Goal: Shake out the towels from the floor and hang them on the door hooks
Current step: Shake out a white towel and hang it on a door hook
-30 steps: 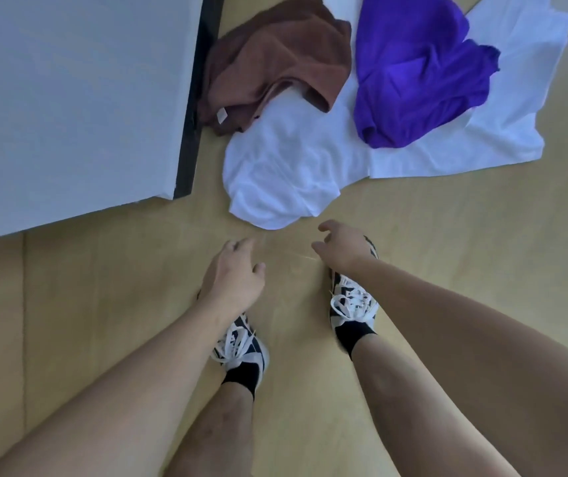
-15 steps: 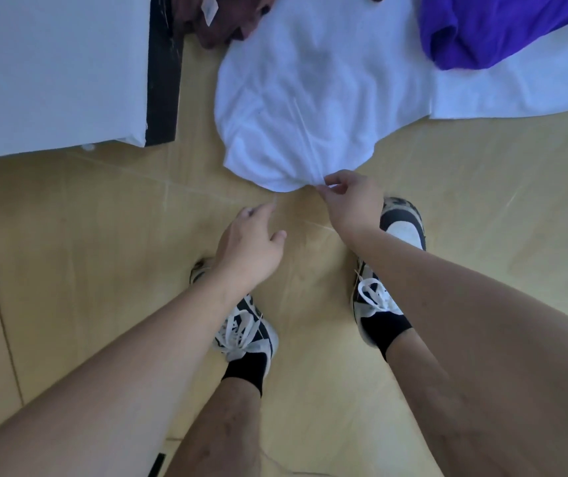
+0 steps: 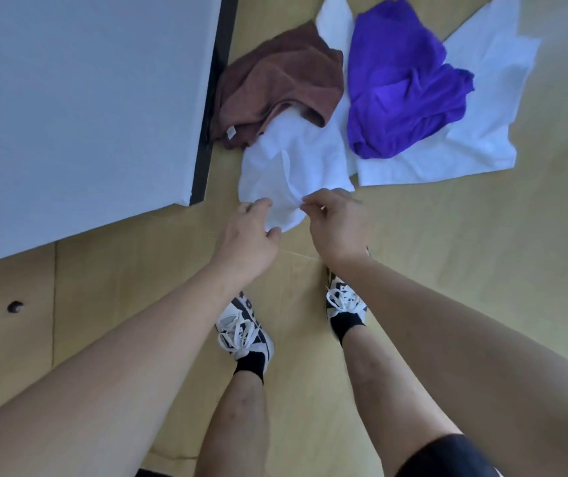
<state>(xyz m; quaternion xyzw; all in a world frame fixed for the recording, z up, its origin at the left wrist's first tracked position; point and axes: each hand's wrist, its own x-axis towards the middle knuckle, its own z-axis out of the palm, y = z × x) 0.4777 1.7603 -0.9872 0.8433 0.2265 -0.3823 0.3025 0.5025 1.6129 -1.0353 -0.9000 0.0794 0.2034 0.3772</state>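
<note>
Left hand (image 3: 251,232): fingers curled, pinching the white towel (image 3: 296,166) edge.
Right hand (image 3: 337,222): pinching the same edge, just beside.
Remaining towels: brown towel (image 3: 275,84) and purple towel (image 3: 403,98) lie beyond the hands.
Progress: none shaken or hung.

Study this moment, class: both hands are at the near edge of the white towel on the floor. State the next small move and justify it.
Probably lift that edge straight up. The left hand and right hand both pinch the white towel, while the brown towel and purple towel lie partly on it, so a slow lift should let them slide off.
</note>
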